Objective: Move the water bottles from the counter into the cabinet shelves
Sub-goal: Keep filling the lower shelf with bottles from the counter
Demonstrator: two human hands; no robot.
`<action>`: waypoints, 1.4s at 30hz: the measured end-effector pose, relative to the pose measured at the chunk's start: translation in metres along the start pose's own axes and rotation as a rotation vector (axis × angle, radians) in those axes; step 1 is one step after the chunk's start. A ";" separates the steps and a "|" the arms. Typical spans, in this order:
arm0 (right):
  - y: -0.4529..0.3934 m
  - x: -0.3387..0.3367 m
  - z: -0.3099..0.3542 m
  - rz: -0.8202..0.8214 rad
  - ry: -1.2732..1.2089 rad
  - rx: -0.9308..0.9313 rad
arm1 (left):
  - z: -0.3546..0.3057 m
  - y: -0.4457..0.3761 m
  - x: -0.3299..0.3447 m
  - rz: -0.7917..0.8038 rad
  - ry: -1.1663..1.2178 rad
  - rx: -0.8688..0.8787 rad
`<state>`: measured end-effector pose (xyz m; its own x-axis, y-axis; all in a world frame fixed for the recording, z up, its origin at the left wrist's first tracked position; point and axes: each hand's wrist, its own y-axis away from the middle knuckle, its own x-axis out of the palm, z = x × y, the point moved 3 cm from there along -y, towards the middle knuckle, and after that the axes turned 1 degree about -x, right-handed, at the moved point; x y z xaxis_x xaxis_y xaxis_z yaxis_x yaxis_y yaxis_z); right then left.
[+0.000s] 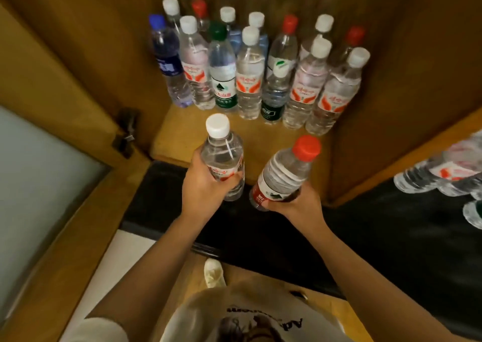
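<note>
Your left hand (202, 185) grips the white-capped bottle (224, 159) around its lower half, fingers curled over the red-and-white label. Its long axis runs nearly upright, cap tipped slightly left and away from you, and it hangs over the front edge of the cabinet shelf (182, 132). Your left forearm reaches in from the lower left, wrist straight.

Just beside it, your right hand (300, 200) holds the red-capped bottle (284, 174) by its base, thumb across the dark red label. This bottle leans more, with its cap pointing up and to the right toward the shelf and its base down toward the black bench (260, 232). Your right forearm comes in from the lower right.

On the shelf behind both bottles, a cluster of standing bottles (250, 70) fills the back, all upright, with white, red, green and blue caps.

At the far right, more bottles (443, 174) rest on the bench, blurred; you cannot tell how each one lies.
</note>
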<state>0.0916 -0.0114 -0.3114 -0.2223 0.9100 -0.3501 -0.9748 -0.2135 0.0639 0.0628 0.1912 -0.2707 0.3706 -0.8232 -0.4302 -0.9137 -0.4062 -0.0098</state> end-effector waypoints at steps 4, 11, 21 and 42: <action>-0.046 0.042 0.021 -0.017 -0.019 0.015 | 0.011 -0.052 -0.039 -0.102 -0.009 0.014; -0.093 0.076 0.036 -0.108 0.006 0.026 | 0.020 -0.121 -0.055 -0.189 0.009 -0.037; -0.118 0.082 0.041 -0.139 0.031 0.078 | 0.027 -0.155 -0.048 -0.189 0.065 -0.078; -0.113 0.081 0.054 -0.060 0.061 0.078 | 0.075 -0.104 -0.041 0.046 1.287 -1.084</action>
<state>0.1829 0.1052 -0.2963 -0.1647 0.8964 -0.4114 -0.9852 -0.1293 0.1127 0.1302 0.2970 -0.3195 0.7350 -0.3849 0.5582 -0.6014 0.0103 0.7989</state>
